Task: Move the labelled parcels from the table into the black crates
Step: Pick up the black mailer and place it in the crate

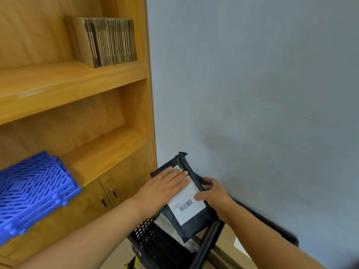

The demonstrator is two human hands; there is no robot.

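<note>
Parcel held over the black crate

While the left hand [165, 188] lies flat with straight fingers on the white label [185, 202], covering its upper part, the right hand [212, 195] grips the right edge of the dark parcel [191, 220]. Its long axis runs from lower right up to the upper left, tilted above the black crate [155, 241], whose lower part is cut off. A wooden shelf [81, 117] stands close on the left, a plain wall [262, 94] behind

body: two bare forearms | hands [165, 188]: bare | sleeves, rings, watch: none visible
</note>
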